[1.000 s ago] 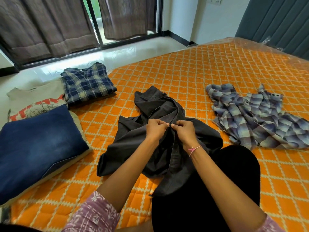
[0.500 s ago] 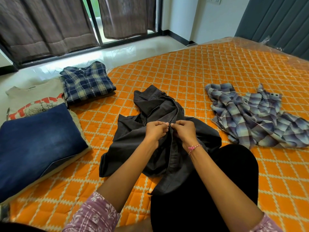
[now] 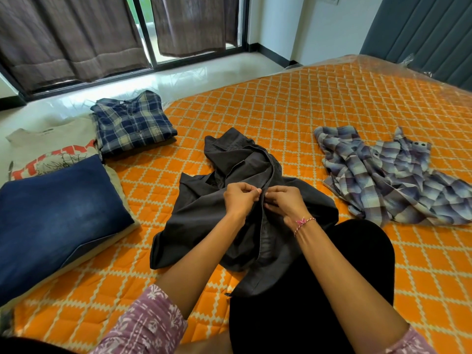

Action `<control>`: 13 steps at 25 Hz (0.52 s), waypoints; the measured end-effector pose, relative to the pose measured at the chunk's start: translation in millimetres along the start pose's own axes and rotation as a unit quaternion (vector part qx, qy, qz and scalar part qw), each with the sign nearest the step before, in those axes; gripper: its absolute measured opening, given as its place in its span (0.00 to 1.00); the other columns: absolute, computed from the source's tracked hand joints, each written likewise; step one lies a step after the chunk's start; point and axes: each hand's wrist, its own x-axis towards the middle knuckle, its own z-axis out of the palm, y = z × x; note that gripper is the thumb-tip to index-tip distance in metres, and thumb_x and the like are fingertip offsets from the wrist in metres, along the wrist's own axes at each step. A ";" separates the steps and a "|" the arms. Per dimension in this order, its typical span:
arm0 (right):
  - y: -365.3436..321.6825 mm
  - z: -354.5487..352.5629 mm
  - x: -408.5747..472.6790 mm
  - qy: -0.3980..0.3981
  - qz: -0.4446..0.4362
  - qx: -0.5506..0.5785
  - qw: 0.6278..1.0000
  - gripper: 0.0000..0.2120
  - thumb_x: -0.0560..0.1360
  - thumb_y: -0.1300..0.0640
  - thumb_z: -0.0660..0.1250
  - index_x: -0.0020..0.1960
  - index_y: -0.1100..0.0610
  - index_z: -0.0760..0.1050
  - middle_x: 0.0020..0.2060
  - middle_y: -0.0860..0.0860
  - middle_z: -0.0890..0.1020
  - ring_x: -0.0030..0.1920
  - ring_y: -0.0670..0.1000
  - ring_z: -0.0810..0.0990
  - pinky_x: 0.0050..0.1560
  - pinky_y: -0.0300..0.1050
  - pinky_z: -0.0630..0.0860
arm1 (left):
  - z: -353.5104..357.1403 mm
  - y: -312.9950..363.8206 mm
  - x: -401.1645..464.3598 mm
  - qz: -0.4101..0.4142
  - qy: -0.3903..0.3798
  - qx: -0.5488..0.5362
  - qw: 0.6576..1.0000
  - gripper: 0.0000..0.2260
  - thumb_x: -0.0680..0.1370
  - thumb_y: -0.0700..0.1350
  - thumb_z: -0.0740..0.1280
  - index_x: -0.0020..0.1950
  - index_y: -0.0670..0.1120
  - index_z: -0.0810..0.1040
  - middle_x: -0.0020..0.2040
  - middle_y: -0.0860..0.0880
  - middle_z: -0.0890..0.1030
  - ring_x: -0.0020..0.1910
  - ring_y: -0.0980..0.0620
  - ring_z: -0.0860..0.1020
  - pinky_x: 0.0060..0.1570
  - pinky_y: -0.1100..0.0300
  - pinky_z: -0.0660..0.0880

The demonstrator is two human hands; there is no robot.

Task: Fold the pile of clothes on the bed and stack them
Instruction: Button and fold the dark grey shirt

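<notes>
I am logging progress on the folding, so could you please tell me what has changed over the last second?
Almost nothing. The left hand and right hand still pinch the front edges of the dark grey shirt together at the same spot, and the shirt has barely shifted. The folded checked shirt, the jeans and the crumpled plaid shirt lie as before.

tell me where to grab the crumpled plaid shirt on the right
Grip the plaid shirt at its collar end, the far left corner, reaching from the right hand side. It lies crumpled and clear of other clothes, so lifting there should let it hang open.
</notes>
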 end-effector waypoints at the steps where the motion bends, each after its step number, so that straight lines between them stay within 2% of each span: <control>1: 3.0 -0.2 2.6 0.012 -0.019 -0.021 1.000 0.09 0.74 0.71 0.65 0.37 0.61 0.78 0.39 0.58 0.81 0.42 0.55 0.82 0.40 0.41 0.80 | -0.1 -0.9 0.4 -0.004 -0.004 -0.008 1.000 0.08 0.75 0.38 0.70 0.36 0.44 0.79 0.36 0.45 0.81 0.40 0.50 0.81 0.46 0.58 0.79; 4: 9.8 3.2 10.0 0.072 -0.111 -0.147 0.980 0.05 0.70 0.65 0.72 0.36 0.59 0.81 0.39 0.57 0.84 0.42 0.55 0.84 0.47 0.49 0.82 | -1.2 -3.0 3.3 -0.028 -0.019 -0.040 0.999 0.08 0.77 0.38 0.67 0.38 0.44 0.80 0.41 0.42 0.83 0.45 0.46 0.82 0.49 0.56 0.80; 7: 11.3 7.6 6.5 0.119 -0.194 -0.282 0.932 0.03 0.72 0.62 0.71 0.41 0.59 0.83 0.38 0.54 0.84 0.40 0.49 0.81 0.44 0.42 0.78 | -0.8 -1.0 2.8 -0.016 -0.022 -0.020 0.999 0.07 0.75 0.43 0.71 0.38 0.45 0.81 0.37 0.45 0.82 0.39 0.50 0.81 0.46 0.57 0.79; 10: 11.6 12.0 -0.2 0.155 -0.217 -0.336 0.903 0.04 0.74 0.59 0.70 0.43 0.58 0.83 0.38 0.52 0.83 0.40 0.49 0.81 0.39 0.40 0.74 | 3.7 2.6 5.4 -0.007 0.006 0.010 1.000 0.08 0.74 0.42 0.72 0.34 0.46 0.80 0.35 0.47 0.81 0.39 0.51 0.79 0.43 0.57 0.78; 11: 9.8 11.4 1.1 0.152 -0.205 -0.336 0.907 0.04 0.73 0.58 0.70 0.42 0.58 0.82 0.38 0.51 0.83 0.41 0.48 0.81 0.39 0.41 0.75 | 5.4 3.9 6.7 -0.010 0.012 0.008 1.000 0.10 0.74 0.41 0.71 0.33 0.46 0.80 0.36 0.46 0.81 0.40 0.50 0.79 0.44 0.56 0.78; 13: 1.0 7.2 5.8 0.112 -0.129 -0.235 0.957 0.06 0.73 0.59 0.71 0.37 0.56 0.80 0.37 0.51 0.82 0.41 0.49 0.80 0.37 0.42 0.77 | 3.9 6.2 8.8 -0.017 -0.003 -0.014 1.000 0.10 0.75 0.40 0.70 0.33 0.45 0.79 0.36 0.46 0.81 0.40 0.50 0.79 0.42 0.58 0.78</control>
